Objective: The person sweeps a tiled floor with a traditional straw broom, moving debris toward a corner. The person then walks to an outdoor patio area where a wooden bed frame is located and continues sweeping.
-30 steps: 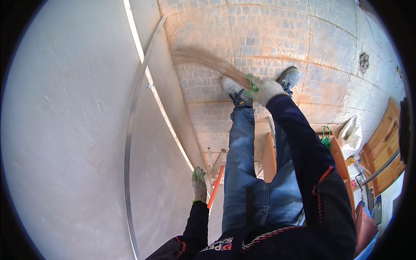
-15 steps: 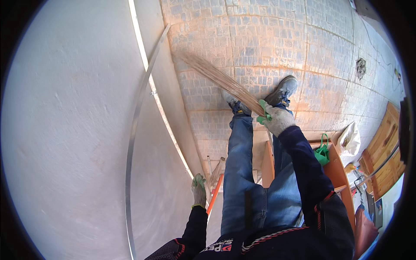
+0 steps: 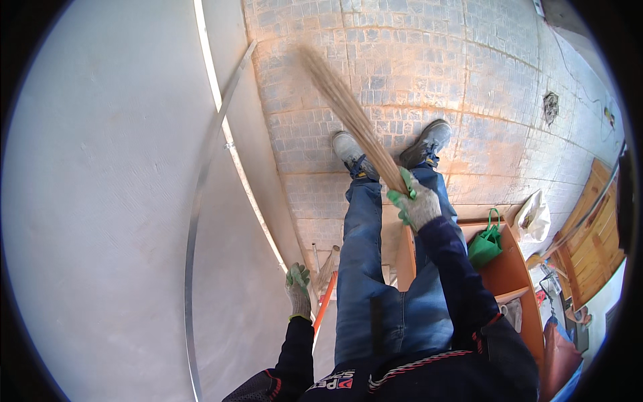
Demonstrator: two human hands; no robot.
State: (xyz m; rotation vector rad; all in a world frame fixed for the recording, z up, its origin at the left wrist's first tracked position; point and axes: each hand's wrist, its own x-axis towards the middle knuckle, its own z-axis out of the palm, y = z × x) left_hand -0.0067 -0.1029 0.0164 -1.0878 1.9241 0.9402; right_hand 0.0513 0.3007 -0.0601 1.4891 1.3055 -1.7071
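My right hand (image 3: 416, 203), in a grey glove with green fingertips, is closed round the narrow end of a hand broom (image 3: 355, 117), a long bundle of brown bristles. Its bristles slant up and left over the tiled floor (image 3: 408, 74), passing above my left shoe (image 3: 349, 153); the far tip is blurred. My left hand (image 3: 298, 285), gloved alike, hangs beside the wall (image 3: 134, 221), close to a thin white pipe (image 3: 244, 171). Its fingers look loosely bent and slightly apart, with nothing visible in them.
A long metal strip (image 3: 192, 268) runs along the wall. Near my legs stand an orange-brown cabinet (image 3: 526, 295) holding a green bag (image 3: 485, 246), and an orange pole (image 3: 325, 301). A white sack (image 3: 534, 218) and wooden boards (image 3: 593, 244) lie at the right. Orange dust covers the tiles.
The broom has swung to a steeper angle, its tip moving right and away from the wall. My right hand has shifted slightly left and down; my left hand has moved slightly left.
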